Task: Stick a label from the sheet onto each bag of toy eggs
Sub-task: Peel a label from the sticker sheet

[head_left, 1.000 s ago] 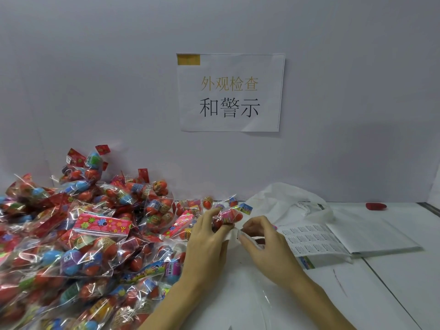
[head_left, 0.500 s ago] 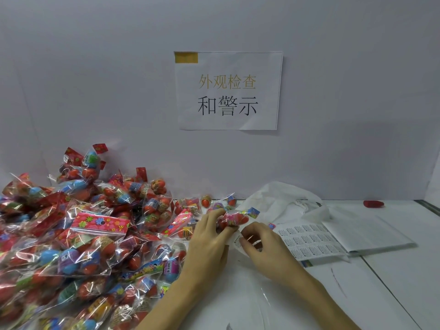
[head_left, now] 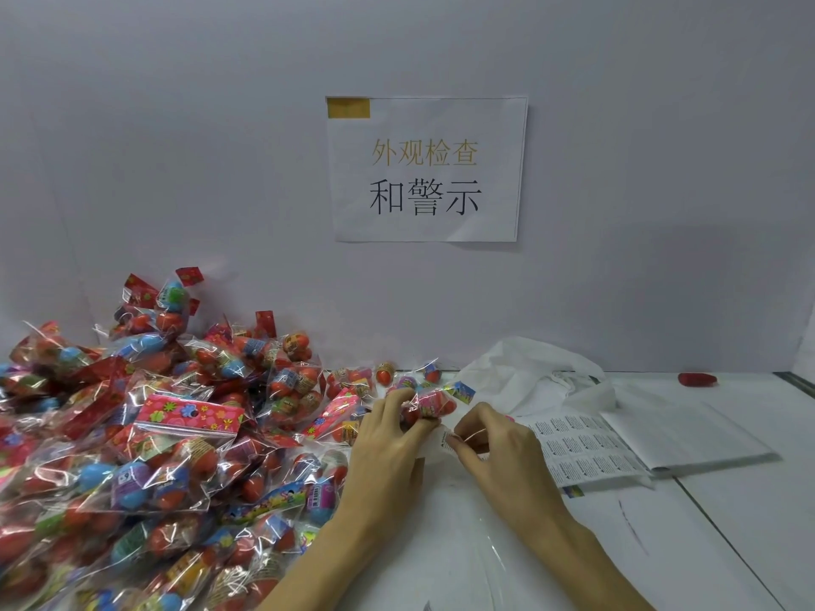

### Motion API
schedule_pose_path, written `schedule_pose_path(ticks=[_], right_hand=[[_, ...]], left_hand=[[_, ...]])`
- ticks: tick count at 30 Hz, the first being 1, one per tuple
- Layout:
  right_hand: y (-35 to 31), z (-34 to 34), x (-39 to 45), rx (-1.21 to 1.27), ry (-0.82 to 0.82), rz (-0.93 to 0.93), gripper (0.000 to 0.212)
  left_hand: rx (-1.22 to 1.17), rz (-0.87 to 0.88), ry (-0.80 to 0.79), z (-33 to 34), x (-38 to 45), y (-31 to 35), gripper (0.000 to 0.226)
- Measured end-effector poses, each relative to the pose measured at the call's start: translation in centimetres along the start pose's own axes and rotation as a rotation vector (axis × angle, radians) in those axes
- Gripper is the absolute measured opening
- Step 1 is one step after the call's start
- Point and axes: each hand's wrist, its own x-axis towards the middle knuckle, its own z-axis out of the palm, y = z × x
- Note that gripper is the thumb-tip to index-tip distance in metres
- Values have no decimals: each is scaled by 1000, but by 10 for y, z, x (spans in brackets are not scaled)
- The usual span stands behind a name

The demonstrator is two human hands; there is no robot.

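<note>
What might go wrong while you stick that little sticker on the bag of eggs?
The label is pinched in the right hand against crinkly clear plastic, so it may go on creased or crooked. The left hand holds the bag only by one end; it might twist as the label is pressed. The big pile of bags sits right beside that hand, so a finished bag could get mixed in with unlabelled ones.
</note>
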Motion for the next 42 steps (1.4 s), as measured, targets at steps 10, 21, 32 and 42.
schedule_pose_path(ticks=[10,21,32,42], right_hand=[[3,0,1,145,-117,144,5],[15,-3,6,144,-387,271,11],[12,-7,4,241,-299,291,22],[-2,-10,0,-114,-11,-181,20]], left_hand=[[-18,46,1,2,0,-6,44],[60,215,-93,-6,3,-9,46],[39,135,-105,-2,2,-13,45],[-22,56,-42,1,3,-14,43]])
